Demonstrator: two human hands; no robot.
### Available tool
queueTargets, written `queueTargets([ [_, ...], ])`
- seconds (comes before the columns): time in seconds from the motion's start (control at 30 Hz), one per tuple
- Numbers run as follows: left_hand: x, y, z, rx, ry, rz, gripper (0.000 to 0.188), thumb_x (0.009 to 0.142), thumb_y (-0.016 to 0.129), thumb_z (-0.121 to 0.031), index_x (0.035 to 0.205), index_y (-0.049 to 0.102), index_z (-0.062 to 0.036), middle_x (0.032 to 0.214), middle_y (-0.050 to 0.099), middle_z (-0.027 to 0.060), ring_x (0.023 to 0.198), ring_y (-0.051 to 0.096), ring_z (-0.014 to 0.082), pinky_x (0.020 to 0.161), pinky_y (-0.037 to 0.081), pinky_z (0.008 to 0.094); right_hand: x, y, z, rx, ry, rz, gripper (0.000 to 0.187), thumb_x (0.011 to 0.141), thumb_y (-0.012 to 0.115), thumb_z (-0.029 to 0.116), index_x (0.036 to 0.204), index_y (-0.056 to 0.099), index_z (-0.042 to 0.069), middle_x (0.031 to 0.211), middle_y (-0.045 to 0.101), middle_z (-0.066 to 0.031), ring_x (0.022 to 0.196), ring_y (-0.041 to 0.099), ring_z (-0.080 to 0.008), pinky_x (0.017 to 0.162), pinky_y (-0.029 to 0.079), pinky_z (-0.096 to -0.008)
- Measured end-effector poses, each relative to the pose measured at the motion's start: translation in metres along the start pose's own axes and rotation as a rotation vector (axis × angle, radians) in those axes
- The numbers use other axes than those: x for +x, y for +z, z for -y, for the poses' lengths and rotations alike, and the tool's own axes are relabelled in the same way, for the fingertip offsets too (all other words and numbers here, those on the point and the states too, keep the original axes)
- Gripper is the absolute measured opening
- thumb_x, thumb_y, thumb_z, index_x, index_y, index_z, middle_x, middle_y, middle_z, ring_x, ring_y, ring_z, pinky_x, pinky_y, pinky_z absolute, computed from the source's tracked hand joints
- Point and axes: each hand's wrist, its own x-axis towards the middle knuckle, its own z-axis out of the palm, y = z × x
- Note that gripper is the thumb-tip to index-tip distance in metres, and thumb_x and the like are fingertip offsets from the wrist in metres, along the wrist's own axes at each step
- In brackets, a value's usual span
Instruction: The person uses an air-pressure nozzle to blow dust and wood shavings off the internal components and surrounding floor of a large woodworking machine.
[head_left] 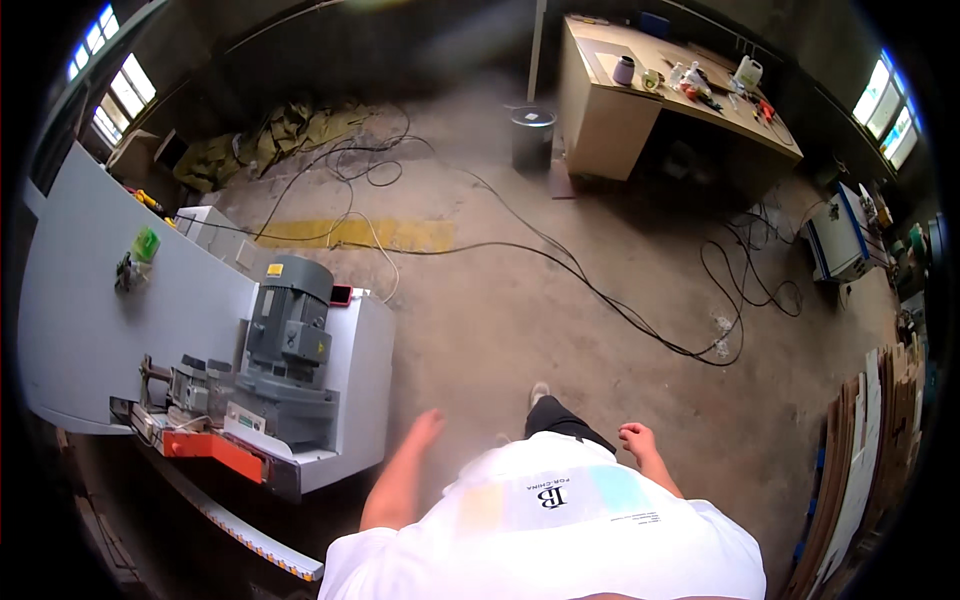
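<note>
My left hand point(428, 425) hangs over the concrete floor, beside the white machine housing point(362, 390); motion smears its fingers. On my other side, my right hand point(636, 438) is held low near my dark shorts, its fingers loosely bent with nothing seen in them. Neither hand touches anything around it. Left of me stands a grey electric motor point(290, 310) on the machine, above an orange-red bracket point(215, 452). A red-edged phone-like object point(341, 296) lies on the housing behind the motor. One of my shoes point(540, 392) shows ahead.
Black cables point(610, 303) trail across the floor ahead. A wooden workbench point(612, 125) holding bottles and tools stands at the far right, beside a dark bin point(533, 140). Boards point(850, 480) lean at the right. A pale rail point(240, 530) extends below the machine.
</note>
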Motion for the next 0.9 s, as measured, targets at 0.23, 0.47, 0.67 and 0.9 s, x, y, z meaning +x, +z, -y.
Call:
queueTargets([
  [0.23, 0.158, -0.081, -0.146, -0.126, -0.085, -0.003, 0.022, 0.09, 0.059, -0.017, 0.106, 0.068, -0.0053, 0.095, 0.071, 0.0093, 0.086, 0.068, 0.0203, 0.077, 0.053, 0.0356, 0.17, 0.074, 0.018, -0.559, -0.182, 0.292, 0.026, 0.087, 0.066, 0.02, 0.102, 0.074, 0.0, 0.098, 0.075, -0.0125, 0.09, 0.068, -0.0232, 0.074, 0.054, -0.038],
  [0.47, 0.222, -0.129, -0.19, -0.373, -0.308, -0.169, 0.024, 0.093, 0.061, -0.024, 0.106, 0.07, -0.0066, 0.097, 0.072, 0.009, 0.089, 0.066, 0.0181, 0.081, 0.053, 0.0347, 0.306, 0.141, 0.307, -0.684, -0.177, 0.372, 0.026, 0.081, 0.072, 0.023, 0.089, 0.076, -0.001, 0.081, 0.074, -0.0095, 0.072, 0.067, -0.0188, 0.063, 0.052, -0.0346],
  [0.67, 0.297, -0.204, -0.218, -0.52, -0.417, -0.346, 0.023, 0.096, 0.059, -0.021, 0.112, 0.068, -0.0059, 0.098, 0.069, 0.0086, 0.092, 0.064, 0.0179, 0.083, 0.052, 0.0348, 0.426, 0.252, 0.555, -0.716, -0.39, 0.297, 0.028, 0.082, 0.072, 0.026, 0.084, 0.076, -0.002, 0.071, 0.069, -0.003, 0.06, 0.059, -0.0108, 0.056, 0.048, -0.0286],
  [0.9, 0.44, -0.309, -0.178, -0.591, -0.41, -0.527, 0.027, 0.094, 0.063, -0.027, 0.11, 0.07, -0.0078, 0.098, 0.073, 0.0083, 0.089, 0.068, 0.0184, 0.082, 0.052, 0.034, 0.468, 0.459, 0.679, -0.67, -0.358, 0.388, 0.04, 0.092, 0.068, 0.036, 0.084, 0.075, -0.002, 0.075, 0.071, -0.0068, 0.066, 0.065, -0.0139, 0.06, 0.051, -0.0302],
])
